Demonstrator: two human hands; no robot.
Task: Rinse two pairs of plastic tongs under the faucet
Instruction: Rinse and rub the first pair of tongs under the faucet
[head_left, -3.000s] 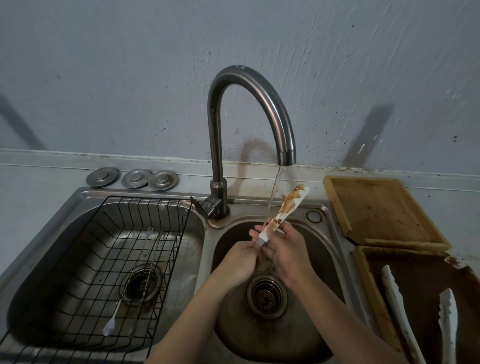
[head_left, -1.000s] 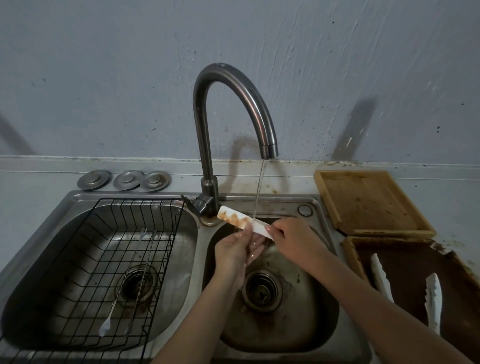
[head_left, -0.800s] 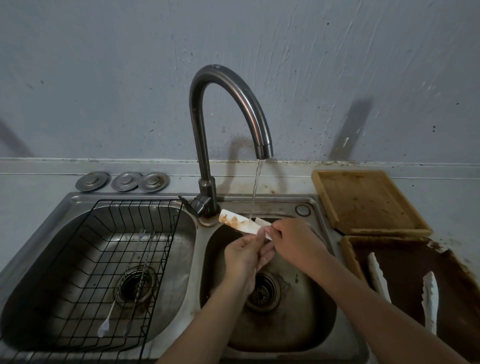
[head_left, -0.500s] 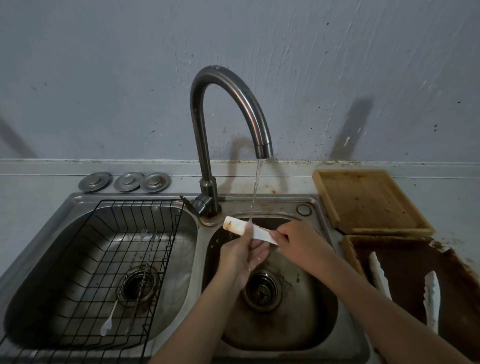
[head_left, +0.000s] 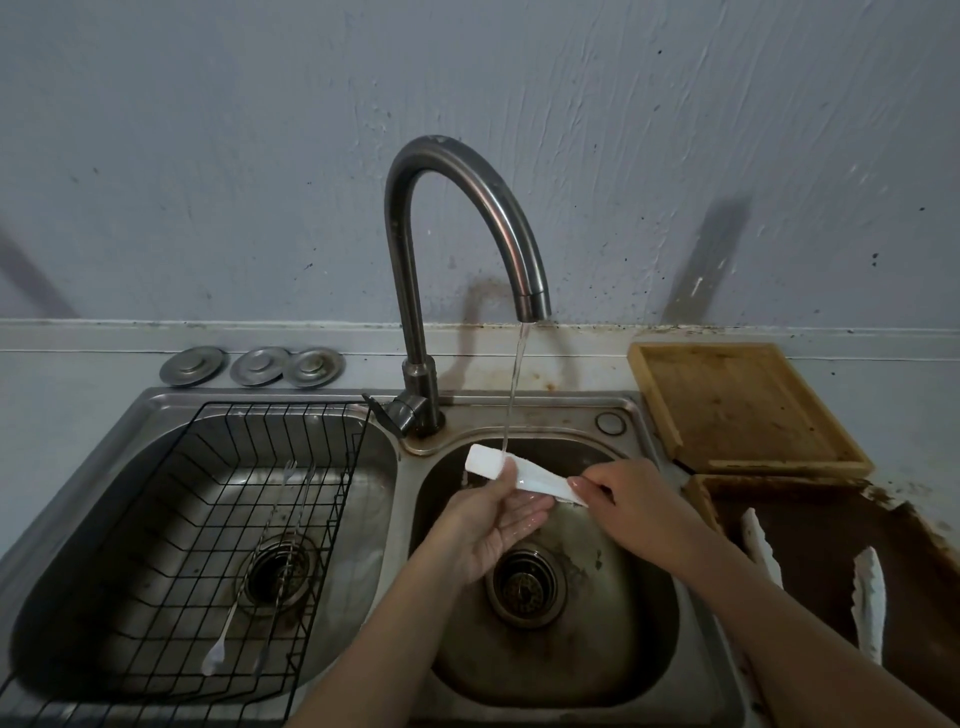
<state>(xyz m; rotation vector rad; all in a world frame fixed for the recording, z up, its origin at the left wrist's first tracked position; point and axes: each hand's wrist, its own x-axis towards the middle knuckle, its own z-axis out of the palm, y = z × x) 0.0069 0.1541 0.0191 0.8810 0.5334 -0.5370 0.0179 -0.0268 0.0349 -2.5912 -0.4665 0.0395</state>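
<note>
A white pair of plastic tongs (head_left: 524, 474) lies nearly level under the running faucet (head_left: 530, 291), above the right sink basin (head_left: 649, 649). Water strikes its left end, which looks clean. My right hand (head_left: 631, 506) pinches the tongs' right end. My left hand (head_left: 493, 525) is palm up beneath the tongs, its thumb pressed on top of them. A second white pair of tongs (head_left: 867, 603) lies spread open in the dark, sauce-smeared tray (head_left: 821, 525) at the right.
A black wire rack (head_left: 171, 519) sits in the left basin with thin utensils (head_left: 223, 644) in it. Three metal sink plugs (head_left: 254, 365) lie behind that basin. A wooden tray (head_left: 737, 405) stands behind the dark one.
The tongs went from pointing up and right to lying level pointing left. The brown sauce on their left end has washed off. My left thumb has slid along them.
</note>
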